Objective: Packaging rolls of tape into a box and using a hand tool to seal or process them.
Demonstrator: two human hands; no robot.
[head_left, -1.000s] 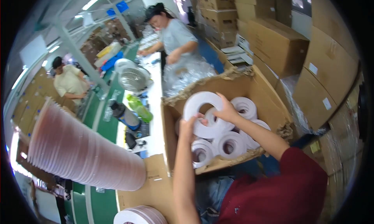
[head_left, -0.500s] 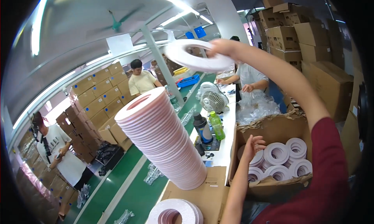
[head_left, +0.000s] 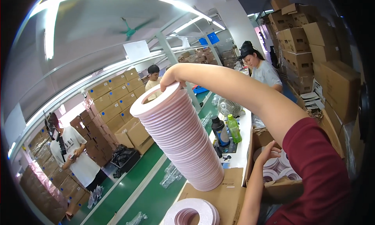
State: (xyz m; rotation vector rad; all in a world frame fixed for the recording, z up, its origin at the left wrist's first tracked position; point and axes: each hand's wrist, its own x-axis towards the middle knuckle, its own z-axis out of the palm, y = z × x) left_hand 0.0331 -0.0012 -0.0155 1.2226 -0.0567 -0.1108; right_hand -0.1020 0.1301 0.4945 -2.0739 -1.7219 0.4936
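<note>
My right hand (head_left: 172, 76) reaches across to the top of a tall stack of white-pink flat rings (head_left: 183, 143). Its fingers are closed over the far right rim of the top ring (head_left: 139, 108), which lies on the stack. In this view the column leans to the left. My left hand (head_left: 268, 154) is held over the edge of an open carton (head_left: 285, 190), fingers apart and nothing in them. More rings (head_left: 270, 175) lie in that carton, partly hidden by my arms. A shorter pile of rings (head_left: 172, 217) stands nearer me.
Both piles stand by a flat cardboard sheet (head_left: 234, 186). Beyond are a dark bottle (head_left: 220, 131), a green bottle (head_left: 234, 129) and a fan (head_left: 227, 107). A green conveyor (head_left: 152, 186) carries clear plastic pieces. Several people work nearby; stacked boxes (head_left: 295, 41) rise at right.
My right hand has brought a ring from the air down and left onto the tall stack. My left hand remains by the carton. The view has shifted, and a person at the back shows more.
</note>
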